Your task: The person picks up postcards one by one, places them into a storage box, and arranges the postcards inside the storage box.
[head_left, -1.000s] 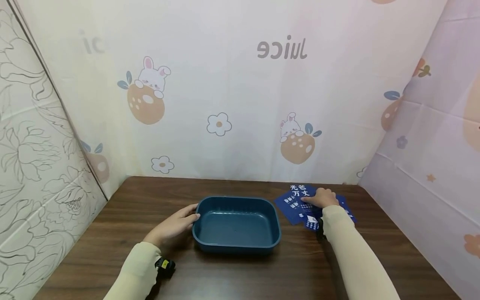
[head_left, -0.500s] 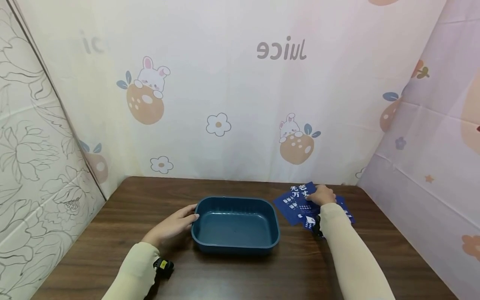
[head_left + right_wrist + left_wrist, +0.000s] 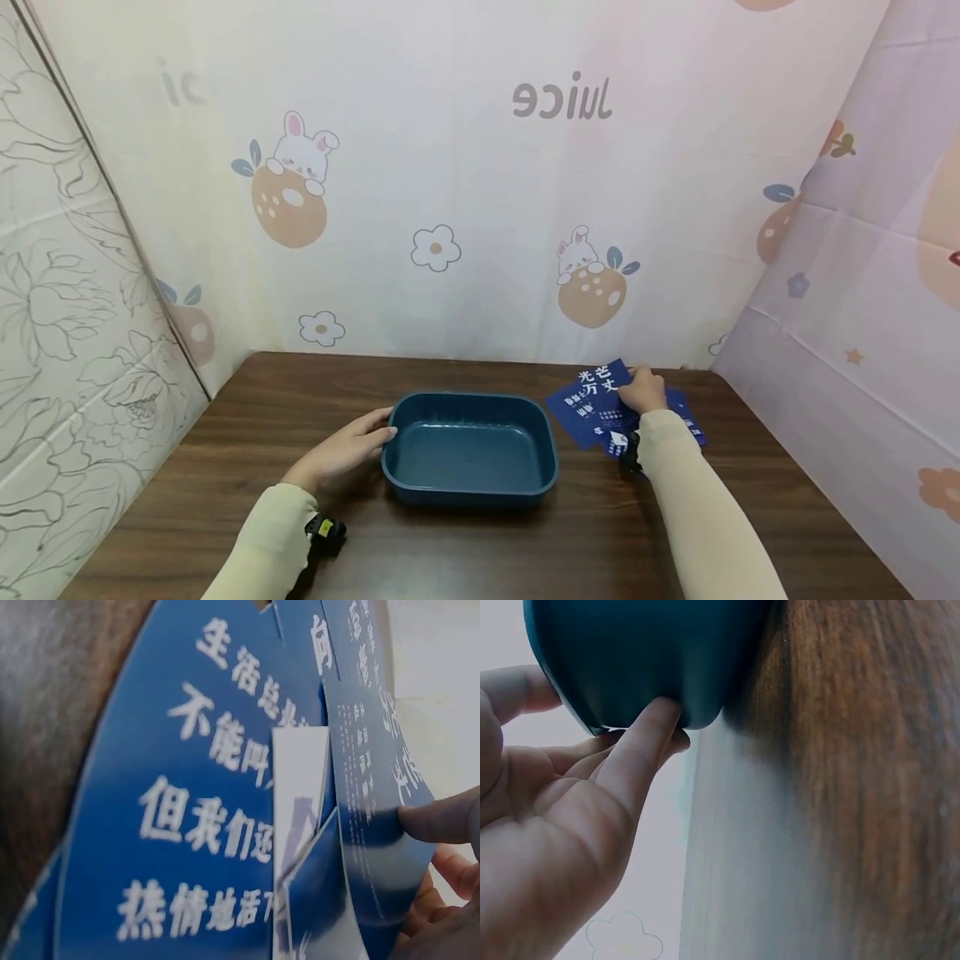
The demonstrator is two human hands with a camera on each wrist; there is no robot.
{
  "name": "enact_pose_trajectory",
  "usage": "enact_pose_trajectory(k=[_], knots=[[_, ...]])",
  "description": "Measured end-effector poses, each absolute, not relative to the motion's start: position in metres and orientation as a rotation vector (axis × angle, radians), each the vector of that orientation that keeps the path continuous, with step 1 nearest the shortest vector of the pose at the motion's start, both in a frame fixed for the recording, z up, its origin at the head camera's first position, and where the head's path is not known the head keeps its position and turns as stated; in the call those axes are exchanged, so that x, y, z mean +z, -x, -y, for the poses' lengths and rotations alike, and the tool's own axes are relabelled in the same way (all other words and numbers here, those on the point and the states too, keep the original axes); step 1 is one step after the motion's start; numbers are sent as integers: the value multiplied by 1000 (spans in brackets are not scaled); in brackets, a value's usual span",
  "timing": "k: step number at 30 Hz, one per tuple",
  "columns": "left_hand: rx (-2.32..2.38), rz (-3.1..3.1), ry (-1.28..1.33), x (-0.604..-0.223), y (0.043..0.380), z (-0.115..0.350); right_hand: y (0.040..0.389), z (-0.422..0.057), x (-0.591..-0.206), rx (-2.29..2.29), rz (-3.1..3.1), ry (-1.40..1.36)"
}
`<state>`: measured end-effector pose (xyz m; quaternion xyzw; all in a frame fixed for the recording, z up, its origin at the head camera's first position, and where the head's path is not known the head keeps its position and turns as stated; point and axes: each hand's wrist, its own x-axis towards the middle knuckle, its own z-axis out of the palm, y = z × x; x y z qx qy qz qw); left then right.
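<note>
At the left end of a dark teal plastic basin (image 3: 470,450), my left hand (image 3: 341,450) holds the rim. In the left wrist view its fingers (image 3: 641,742) lie against the basin's outer wall (image 3: 652,660). My right hand (image 3: 643,390) is at the back right, over several overlapping blue cards with white Chinese writing. It pinches the edge of one blue card (image 3: 375,855), its thumb (image 3: 435,819) on the printed face and other fingers behind. That card is raised and tilted. Another blue card (image 3: 187,787) lies beside it, and a white patch (image 3: 296,795) shows between them.
Both hands work over a brown wood-grain table (image 3: 465,558). A patterned curtain (image 3: 465,183) hangs at its back edge, with another printed curtain (image 3: 847,333) along the right side. The basin stands left of the cards.
My right hand has shifted slightly left, and the card it pinches has tilted up at its far edge. My left hand and the basin have stayed in place.
</note>
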<state>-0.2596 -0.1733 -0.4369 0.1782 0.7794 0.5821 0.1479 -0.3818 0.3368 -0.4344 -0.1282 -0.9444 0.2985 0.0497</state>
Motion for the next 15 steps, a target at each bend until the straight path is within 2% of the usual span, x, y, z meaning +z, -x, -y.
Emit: enact_pose_trajectory(k=[8, 15], knots=[[1679, -2238, -511, -434, 258, 173, 377, -332, -421, 1097, 2857, 375], [1659, -2239, -522, -435, 258, 173, 375, -331, -413, 1027, 2825, 366]])
